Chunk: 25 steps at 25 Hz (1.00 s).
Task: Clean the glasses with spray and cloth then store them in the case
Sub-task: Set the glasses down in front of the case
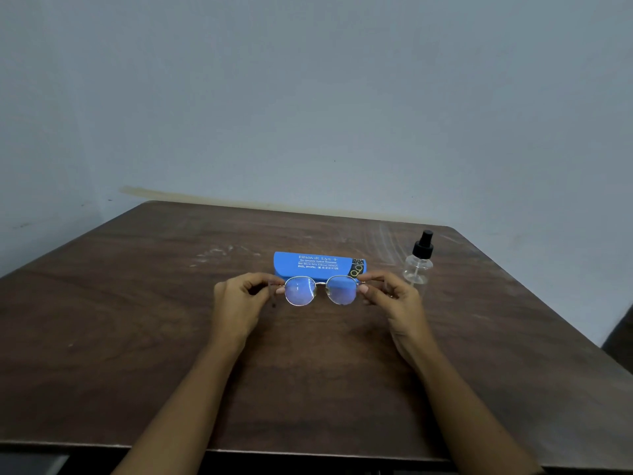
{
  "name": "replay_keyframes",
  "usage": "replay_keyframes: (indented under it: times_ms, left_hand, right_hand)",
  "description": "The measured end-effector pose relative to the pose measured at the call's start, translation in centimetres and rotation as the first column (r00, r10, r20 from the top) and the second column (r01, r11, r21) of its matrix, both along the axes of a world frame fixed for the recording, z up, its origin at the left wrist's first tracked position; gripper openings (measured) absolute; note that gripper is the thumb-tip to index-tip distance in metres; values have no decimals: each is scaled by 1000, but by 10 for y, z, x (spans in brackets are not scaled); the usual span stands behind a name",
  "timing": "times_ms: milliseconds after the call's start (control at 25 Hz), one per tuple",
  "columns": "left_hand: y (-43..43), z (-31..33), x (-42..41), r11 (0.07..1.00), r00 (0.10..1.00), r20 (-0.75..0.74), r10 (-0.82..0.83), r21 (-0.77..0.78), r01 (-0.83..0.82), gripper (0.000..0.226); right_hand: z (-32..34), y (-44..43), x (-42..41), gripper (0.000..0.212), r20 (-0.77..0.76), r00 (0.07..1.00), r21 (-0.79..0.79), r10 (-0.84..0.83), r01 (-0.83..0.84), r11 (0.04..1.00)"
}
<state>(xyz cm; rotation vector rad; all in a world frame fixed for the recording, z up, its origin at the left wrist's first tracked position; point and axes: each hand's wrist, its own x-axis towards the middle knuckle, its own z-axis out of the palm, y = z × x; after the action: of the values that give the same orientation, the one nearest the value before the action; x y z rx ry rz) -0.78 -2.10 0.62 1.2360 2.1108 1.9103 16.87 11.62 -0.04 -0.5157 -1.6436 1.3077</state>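
- Both hands are up over the dark brown wooden table (137, 337), holding a pair of round, thin metal-framed glasses (320, 290) between them.
- The left hand (239, 299) pinches the frame's left end, the right hand (394, 299) the right end.
- Just behind the lenses lies a closed blue glasses case (315, 264) with printed lettering.
- A clear spray bottle (418, 264) with a black nozzle stands upright to the right of the case.

Glasses (320, 290) before the case (317, 264) on the table (137, 303); spray bottle (418, 262) right of the case
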Motion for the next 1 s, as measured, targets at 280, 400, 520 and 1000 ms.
replay_keyframes:
  times_ms: [280,400,520,1000]
  left_hand:
    - [-1,4,3,1000,999,-34,-24,1,24,18]
    - [0,2,0,999,1000,2,-29,-27,29,20]
    - [2,0,-2,997,999,-10,-43,-64,42,22]
    - [2,-4,-3,995,1000,26,-4,-104,6,14]
  right_hand:
    - [0,2,-1,27,-26,998,-161,53,-56,985]
    - [-1,-1,0,17,8,997,-152,77,-75,986]
    - [0,-2,1,18,39,995,-167,91,-84,982]
    - [0,0,0,27,102,992,-158,75,-59,986]
